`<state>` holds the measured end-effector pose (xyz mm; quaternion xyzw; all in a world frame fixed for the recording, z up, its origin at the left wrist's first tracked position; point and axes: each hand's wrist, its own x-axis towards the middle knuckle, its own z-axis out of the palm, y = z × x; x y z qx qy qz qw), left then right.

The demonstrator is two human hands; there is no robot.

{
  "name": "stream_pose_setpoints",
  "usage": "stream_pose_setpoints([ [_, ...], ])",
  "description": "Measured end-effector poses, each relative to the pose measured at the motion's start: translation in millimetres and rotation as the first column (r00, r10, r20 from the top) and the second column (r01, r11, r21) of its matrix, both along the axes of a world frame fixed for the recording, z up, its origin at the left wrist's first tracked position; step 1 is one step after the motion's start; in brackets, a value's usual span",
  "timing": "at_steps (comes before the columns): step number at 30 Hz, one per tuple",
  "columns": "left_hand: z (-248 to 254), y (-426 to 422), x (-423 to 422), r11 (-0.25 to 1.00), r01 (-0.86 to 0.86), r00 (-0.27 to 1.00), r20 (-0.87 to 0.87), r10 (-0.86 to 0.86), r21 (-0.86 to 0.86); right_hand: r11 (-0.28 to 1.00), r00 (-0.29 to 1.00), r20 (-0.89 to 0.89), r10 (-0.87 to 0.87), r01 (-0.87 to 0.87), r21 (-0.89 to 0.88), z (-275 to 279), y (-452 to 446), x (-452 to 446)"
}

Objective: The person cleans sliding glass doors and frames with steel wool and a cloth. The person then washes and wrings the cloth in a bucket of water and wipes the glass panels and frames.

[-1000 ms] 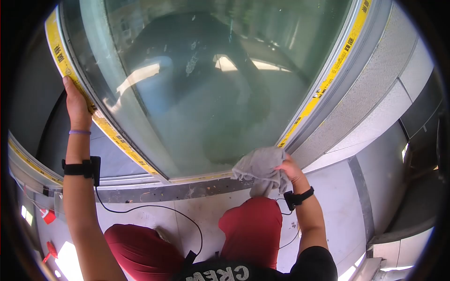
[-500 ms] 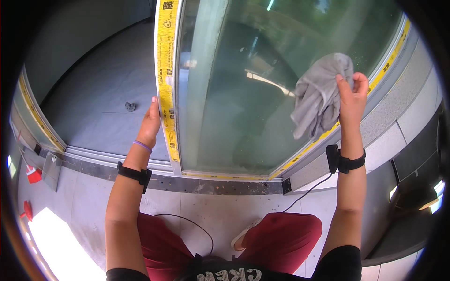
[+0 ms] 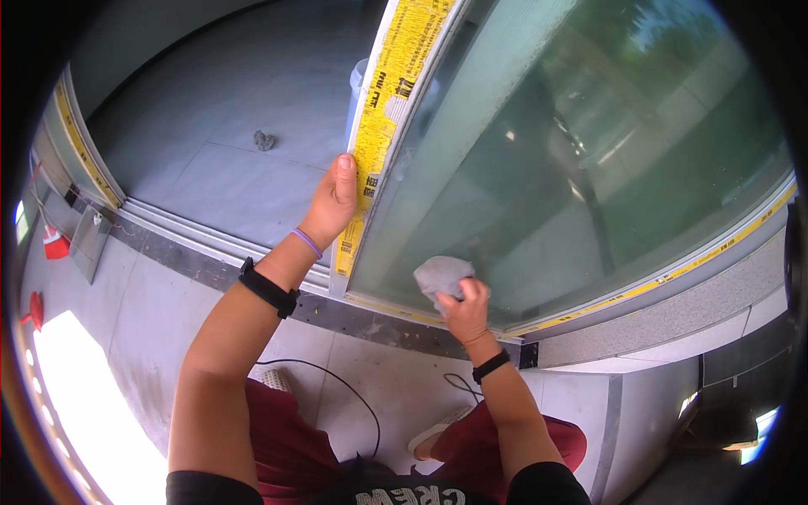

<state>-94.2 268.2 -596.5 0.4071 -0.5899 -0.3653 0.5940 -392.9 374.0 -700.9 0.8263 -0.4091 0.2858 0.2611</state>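
Note:
A glass door panel (image 3: 522, 194) stands in front of me, its upright frame (image 3: 389, 118) covered in yellow printed tape. My left hand (image 3: 333, 202) is closed on that frame's free edge; the thumb shows and the other fingers are mostly hidden. Low on the pane, near its bottom left corner, my right hand (image 3: 468, 313) grips a bunched grey cloth (image 3: 443, 274) against the glass. Streaks and reflections cover the pane.
Left of the panel is an open doorway with a grey floor, a dark crumpled lump (image 3: 263, 140) and a partly hidden bucket (image 3: 357, 84). A metal track (image 3: 227, 239) crosses the threshold. A red-and-white brush (image 3: 55, 244) lies far left; a black cable (image 3: 358, 396) runs by my feet.
My right hand has brought the cloth down and left from the pane's right side, bunching it smaller. My left hand still holds the frame; the view has shifted and tilted.

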Motion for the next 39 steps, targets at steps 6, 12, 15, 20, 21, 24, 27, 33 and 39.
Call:
stream_pose_setpoints([
  [6,12.3,4.7,9.8,0.958,0.27,0.962,-0.067,-0.265,0.096,0.89,0.996,0.086,0.022,-0.059,0.452,63.5,32.3,26.3],
  [12,31.9,16.9,16.4,0.887,0.403,0.913,-0.159,-0.375,0.224,0.937,0.99,0.128,0.054,-0.006,-0.349,312.2,-5.3,40.6],
  [15,31.6,15.5,16.6,0.876,0.432,0.9,-0.161,-0.405,0.214,0.862,0.99,0.141,0.015,0.059,-0.504,307.7,-28.5,54.5],
  [20,38.6,20.6,16.6,0.886,0.441,0.894,-0.157,-0.42,0.143,0.947,0.998,-0.028,0.06,-0.065,-0.314,115.0,-41.2,56.6],
  [21,38.2,21.8,16.9,0.881,0.452,0.889,-0.157,-0.43,0.143,0.943,0.994,0.057,0.088,-0.065,-0.326,109.8,-43.9,60.7],
  [24,33.9,19.5,15.8,0.898,0.403,0.913,-0.137,-0.383,0.177,0.968,0.958,-0.236,0.165,-0.111,0.227,-20.7,-14.3,63.1],
  [27,36.9,21.9,16.5,0.885,0.436,0.897,-0.156,-0.413,0.165,0.827,0.988,-0.106,0.116,-0.037,0.561,3.1,9.5,59.7],
  [33,38.7,20.8,23.0,0.847,0.486,0.873,-0.163,-0.46,0.213,0.997,0.994,0.087,0.061,-0.064,0.037,237.1,12.6,69.1],
  [39,45.2,24.7,22.0,0.823,0.526,0.847,-0.214,-0.486,0.215,0.953,0.997,0.069,-0.022,0.042,-0.3,319.2,-23.2,124.8],
])
